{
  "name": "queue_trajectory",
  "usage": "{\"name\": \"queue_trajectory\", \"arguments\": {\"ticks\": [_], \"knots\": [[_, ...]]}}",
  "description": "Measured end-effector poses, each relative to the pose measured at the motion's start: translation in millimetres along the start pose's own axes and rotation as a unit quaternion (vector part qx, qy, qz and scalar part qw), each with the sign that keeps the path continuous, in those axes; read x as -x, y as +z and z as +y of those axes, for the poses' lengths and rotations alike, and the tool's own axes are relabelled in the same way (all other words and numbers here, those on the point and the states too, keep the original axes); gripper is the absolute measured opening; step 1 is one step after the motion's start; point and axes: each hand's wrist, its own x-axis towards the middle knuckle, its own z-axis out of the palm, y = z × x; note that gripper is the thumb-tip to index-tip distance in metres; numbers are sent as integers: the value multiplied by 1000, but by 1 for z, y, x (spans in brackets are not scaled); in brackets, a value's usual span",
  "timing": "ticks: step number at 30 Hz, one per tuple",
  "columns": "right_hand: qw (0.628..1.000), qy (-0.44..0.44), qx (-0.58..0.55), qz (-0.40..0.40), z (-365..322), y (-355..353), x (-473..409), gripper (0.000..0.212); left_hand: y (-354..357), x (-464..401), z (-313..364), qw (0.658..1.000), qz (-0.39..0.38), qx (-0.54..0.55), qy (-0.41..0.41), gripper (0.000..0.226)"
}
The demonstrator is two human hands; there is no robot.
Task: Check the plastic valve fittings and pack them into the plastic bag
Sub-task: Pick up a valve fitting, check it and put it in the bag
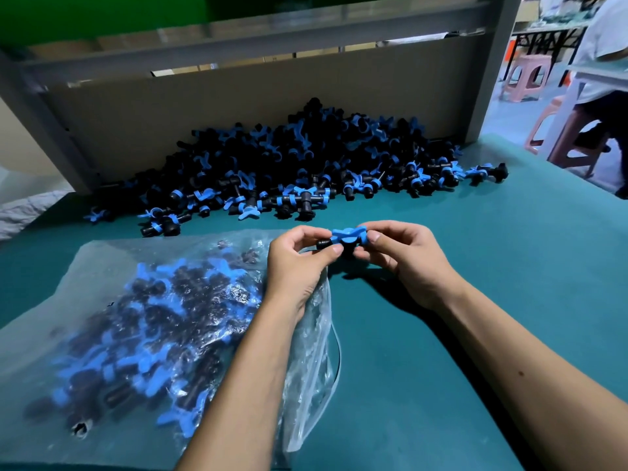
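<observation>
Black plastic valve fitting with a blue butterfly handle (344,240) is up off the teal-green table mat (475,300), held between both hands just past the open mouth of the clear plastic bag (102,266). Left hand (299,263) has its thumb and fingers curled in, pinching the black stub end of the fitting. Right hand (404,256) is doing the same from the other side, fingertips curled round the blue handle end, thumb underneath. So neither hand is open at all, both are clamped on that one piece.

The bag lies flat on the mat, to the left of the held fitting and nearer the camera, already pretty full of the same black-and-blue parts, with the left forearm lying across its crumpled mouth. Beyond the bag, the big loose pile of black and blue fittings (289,164) is heaped against a brown cardboard sheet (204,107).
</observation>
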Motion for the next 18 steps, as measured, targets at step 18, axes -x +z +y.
{"name": "queue_trajectory", "arguments": {"ticks": [18], "knots": [[941,-104,308,91,10,6,0,34,5,1,14,996,-2,76,-40,11]]}}
